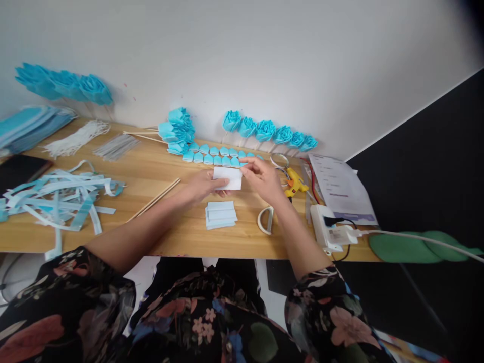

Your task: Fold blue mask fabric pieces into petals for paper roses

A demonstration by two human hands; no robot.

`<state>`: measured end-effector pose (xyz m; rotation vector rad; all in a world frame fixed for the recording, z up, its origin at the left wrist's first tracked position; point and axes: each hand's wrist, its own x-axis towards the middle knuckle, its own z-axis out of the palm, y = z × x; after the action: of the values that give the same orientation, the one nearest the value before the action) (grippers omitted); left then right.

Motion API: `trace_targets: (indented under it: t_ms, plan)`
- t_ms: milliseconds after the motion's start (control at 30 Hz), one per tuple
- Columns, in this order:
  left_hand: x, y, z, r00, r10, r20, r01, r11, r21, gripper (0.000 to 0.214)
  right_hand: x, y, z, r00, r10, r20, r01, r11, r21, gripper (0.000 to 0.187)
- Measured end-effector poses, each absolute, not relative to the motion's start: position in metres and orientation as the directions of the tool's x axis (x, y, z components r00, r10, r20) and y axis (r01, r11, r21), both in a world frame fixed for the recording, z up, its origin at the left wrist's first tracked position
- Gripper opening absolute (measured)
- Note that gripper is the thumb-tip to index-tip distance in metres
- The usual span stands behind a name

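Over the middle of the table, my left hand (203, 184) is closed on a small white rectangular piece of cloth-like sheet (227, 177), thumb on its near face. At the sheet's right edge, the thumb and forefinger of my right hand (263, 177) pinch its upper corner. Just below lies a small stack of pale blue-white pleated pieces (221, 215). Behind my hands, two rows of small folded blue petals (208, 159) rest on the wood, beside a bunch of blue cloth flowers (177, 130) on sticks.
Cut strips (60, 194), wooden sticks (154, 199), white cords (77, 138) and grey wires (116, 146) lie left. Rightward are a white tape dispenser (265, 221), yellow glue gun (296, 182), power strip (328, 228) and papers (342, 186). Blue roses (265, 130) lean on the wall.
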<state>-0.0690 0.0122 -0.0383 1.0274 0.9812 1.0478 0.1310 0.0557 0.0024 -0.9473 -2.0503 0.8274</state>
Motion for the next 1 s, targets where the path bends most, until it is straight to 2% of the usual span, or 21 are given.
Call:
trace_targets:
  t_ms: [167, 333, 533, 600, 733, 1000]
  plan:
    - [-0.068, 0.01, -0.033, 0.141, 0.988, -0.06, -0.26, 0.096, 0.961, 0.024, 0.139, 0.051, -0.019, -0.44, 0.82, 0.366, 0.261, 0.506, -0.822, 0.03]
    - [-0.066, 0.009, -0.034, 0.064, 0.998, -0.023, -0.241, 0.038, 0.97, 0.03, 0.142, 0.047, -0.032, -0.469, 0.771, 0.43, 0.284, 0.593, -0.754, 0.034]
    - [-0.061, 0.006, -0.034, 0.079, 0.997, -0.016, -0.187, 0.03, 0.982, 0.03, 0.139, 0.047, -0.032, -0.478, 0.741, 0.472, 0.32, 0.647, -0.692, 0.033]
    - [-0.06, 0.005, -0.035, 0.084, 0.996, -0.025, -0.164, 0.039, 0.986, 0.03, 0.139, 0.047, -0.033, -0.484, 0.718, 0.501, 0.295, 0.673, -0.679, 0.029]
    - [-0.059, 0.004, -0.034, 0.099, 0.995, -0.03, -0.122, 0.042, 0.992, 0.029, 0.138, 0.047, -0.033, -0.502, 0.693, 0.516, 0.296, 0.699, -0.651, 0.008]
    - [-0.06, 0.002, -0.031, 0.127, 0.991, -0.045, -0.103, 0.059, 0.993, 0.025, 0.134, 0.044, -0.03, -0.439, 0.796, 0.418, 0.302, 0.568, -0.765, 0.011]
